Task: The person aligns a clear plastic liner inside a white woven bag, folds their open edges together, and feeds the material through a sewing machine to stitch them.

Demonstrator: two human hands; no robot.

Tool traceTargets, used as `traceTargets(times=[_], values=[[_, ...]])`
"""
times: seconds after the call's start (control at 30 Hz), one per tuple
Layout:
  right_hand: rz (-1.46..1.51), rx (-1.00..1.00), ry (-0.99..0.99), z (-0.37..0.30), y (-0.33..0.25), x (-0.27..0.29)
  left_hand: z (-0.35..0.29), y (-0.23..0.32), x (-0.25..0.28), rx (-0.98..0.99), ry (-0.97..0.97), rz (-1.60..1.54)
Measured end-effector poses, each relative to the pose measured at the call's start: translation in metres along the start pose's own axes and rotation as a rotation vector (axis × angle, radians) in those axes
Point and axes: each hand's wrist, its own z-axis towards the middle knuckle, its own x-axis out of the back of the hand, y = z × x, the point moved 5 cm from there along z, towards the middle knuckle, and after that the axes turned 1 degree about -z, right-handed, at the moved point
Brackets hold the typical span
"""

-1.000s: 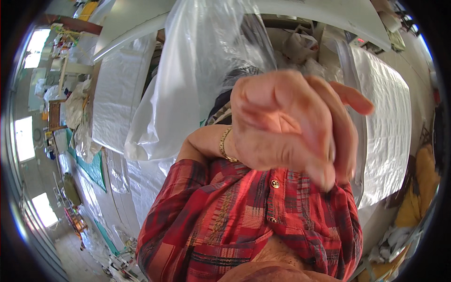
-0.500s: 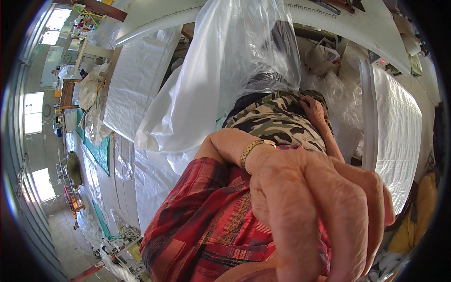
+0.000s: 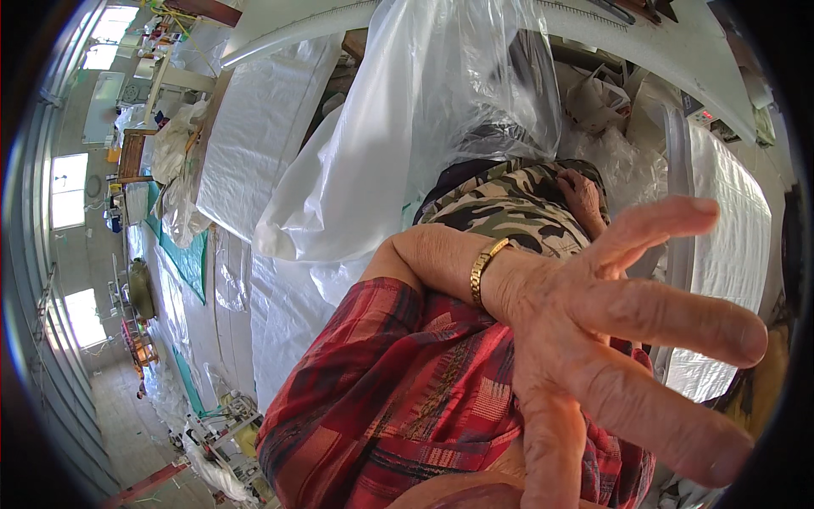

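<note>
Plainly, the fingers [image 3: 678, 318] of the left hand [image 3: 547, 327] are fanned wide and empty, raised close to the camera. A gold-coloured watch band [image 3: 485, 270] circles that wrist, below a red plaid sleeve [image 3: 339, 356]. The right hand [image 3: 581, 197] rests on camouflage cloth [image 3: 509, 204] over the lap, fingers loosely bent; whether they pinch anything I cannot tell.

Just beyond, the clear plastic sheet [image 3: 398, 127] hangs at the near edge of the bench [image 3: 687, 64], drooping toward the lap, its loose corner out to the left. A white bag [image 3: 596, 103] sits beneath, toward the bench's right corner; white sheeting [image 3: 725, 263] lies past that corner.

As for progress, the sheet is draped but loose and creased, with neither hand plainly working it; I would judge the handling paused partway, and how much is left cannot be told.

Half a second ago the left fingers were bent downward; now they spread to the right. The sheet hangs much as it did, and the right hand stays on the lap.
</note>
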Motion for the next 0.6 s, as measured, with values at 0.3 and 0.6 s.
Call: traceTargets(times=[0.3,0.6], values=[[0.023,-0.052,-0.027,-0.001,0.004,-0.002,-0.006,-0.003,-0.004,0.012,-0.015,-0.04],[0.018,-0.021,-0.01,-0.002,-0.002,0.001,-0.009,-0.005,-0.01,0.011,-0.013,-0.076]])
